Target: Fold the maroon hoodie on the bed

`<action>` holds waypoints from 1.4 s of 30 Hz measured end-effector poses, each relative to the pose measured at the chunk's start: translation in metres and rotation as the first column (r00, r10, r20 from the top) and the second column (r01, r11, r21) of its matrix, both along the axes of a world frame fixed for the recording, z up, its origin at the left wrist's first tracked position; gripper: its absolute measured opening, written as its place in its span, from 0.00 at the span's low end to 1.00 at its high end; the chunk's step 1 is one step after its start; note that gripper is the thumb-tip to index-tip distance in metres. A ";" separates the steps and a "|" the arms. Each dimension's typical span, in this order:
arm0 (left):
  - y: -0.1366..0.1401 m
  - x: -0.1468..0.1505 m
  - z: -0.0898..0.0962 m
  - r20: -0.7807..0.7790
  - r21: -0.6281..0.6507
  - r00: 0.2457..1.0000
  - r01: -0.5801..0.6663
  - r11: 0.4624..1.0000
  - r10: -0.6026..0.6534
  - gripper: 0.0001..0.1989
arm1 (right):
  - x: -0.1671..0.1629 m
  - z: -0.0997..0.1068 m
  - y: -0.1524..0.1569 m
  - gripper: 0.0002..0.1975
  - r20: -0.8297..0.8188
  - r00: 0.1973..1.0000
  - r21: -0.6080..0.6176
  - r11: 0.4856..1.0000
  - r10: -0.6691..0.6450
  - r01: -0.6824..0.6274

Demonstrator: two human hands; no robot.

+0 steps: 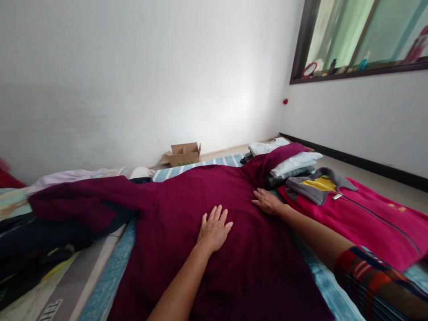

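Note:
A dark maroon long-sleeved top (pixel 187 200) lies spread over a bed, its sleeves stretched out to both sides. My left hand (pixel 214 229) rests flat on the middle of it, fingers apart. Near the top's right edge, below the right sleeve, my right hand (pixel 267 201) lies with its fingers stretched out on the cloth. Neither hand grips anything. The right sleeve runs over a stack of folded clothes (pixel 294 162). Beside my right forearm is a folded pink zip jacket (pixel 371 214) with a grey collar.
Dark clothes (pixel 36 249) are heaped on the left under the other sleeve. Blue striped bedding (pixel 122 263) shows around the top. An open cardboard box (pixel 183 155) stands by the white wall. At the upper right is a window (pixel 357 40) with small items on its sill.

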State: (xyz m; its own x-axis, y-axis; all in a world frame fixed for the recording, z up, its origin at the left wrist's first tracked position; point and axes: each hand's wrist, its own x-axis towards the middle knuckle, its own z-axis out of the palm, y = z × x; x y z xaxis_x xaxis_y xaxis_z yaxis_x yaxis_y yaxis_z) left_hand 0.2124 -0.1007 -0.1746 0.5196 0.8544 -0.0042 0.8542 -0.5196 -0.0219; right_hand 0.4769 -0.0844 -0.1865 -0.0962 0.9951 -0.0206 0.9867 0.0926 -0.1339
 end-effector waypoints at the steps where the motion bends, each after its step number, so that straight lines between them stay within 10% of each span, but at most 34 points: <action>1: 0.000 0.000 0.000 0.000 0.001 1.000 -0.001 1.000 0.001 0.28 | 0.000 0.000 -0.003 0.30 0.003 1.000 -0.003 1.000 -0.004 0.004; 13: -0.003 0.016 0.025 -0.004 -0.156 0.999 -0.048 0.987 0.048 0.26 | 0.000 0.006 -0.036 0.32 -0.046 0.994 -0.073 0.993 -0.097 0.093; 22: -0.006 0.080 0.032 0.131 -0.028 0.978 0.169 0.985 -0.164 0.18 | -0.010 0.010 -0.056 0.28 -0.105 0.980 -0.051 0.985 -0.170 0.165; 32: 0.045 0.167 0.016 0.111 -0.014 0.951 0.293 0.956 -0.290 0.14 | -0.016 0.019 -0.082 0.25 -0.172 0.960 0.009 0.974 -0.222 0.227; 42: 0.049 0.175 -0.013 0.138 -0.008 0.957 0.258 0.966 -0.254 0.21 | -0.014 0.017 -0.180 0.22 -0.371 0.828 0.083 0.873 -0.421 0.481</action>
State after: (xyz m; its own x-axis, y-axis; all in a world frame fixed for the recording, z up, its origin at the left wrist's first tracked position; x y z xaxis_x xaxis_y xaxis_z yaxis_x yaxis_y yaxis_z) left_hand 0.3879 -0.0516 -0.1873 0.7184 0.6930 0.0606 0.6863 -0.7203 0.1008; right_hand 0.4627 -0.2643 -0.1696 0.3933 0.9141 0.0988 0.8225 -0.3018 -0.4821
